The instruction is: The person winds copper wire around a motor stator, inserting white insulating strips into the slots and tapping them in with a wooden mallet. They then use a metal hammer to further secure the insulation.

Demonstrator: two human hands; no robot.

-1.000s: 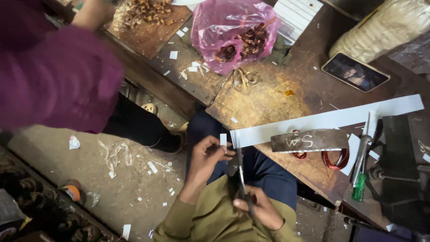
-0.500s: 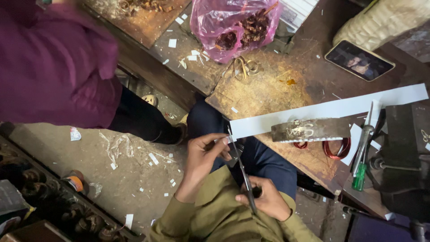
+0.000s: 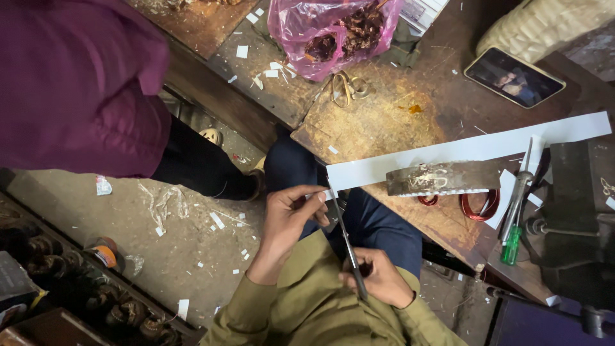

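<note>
Paper strip (image 3: 461, 152) end between hands (image 3: 291, 211)

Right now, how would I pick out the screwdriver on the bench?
Start at the long white paper strip crossing the wooden bench. Near its right end, beside the dark vise, lies the screwdriver. Its green translucent handle sets it apart from the flat rusty metal bar.

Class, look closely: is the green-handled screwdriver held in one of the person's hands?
No: the green-handled screwdriver lies on the wooden bench, apart from both hands, which work scissors at a white paper strip.
</note>
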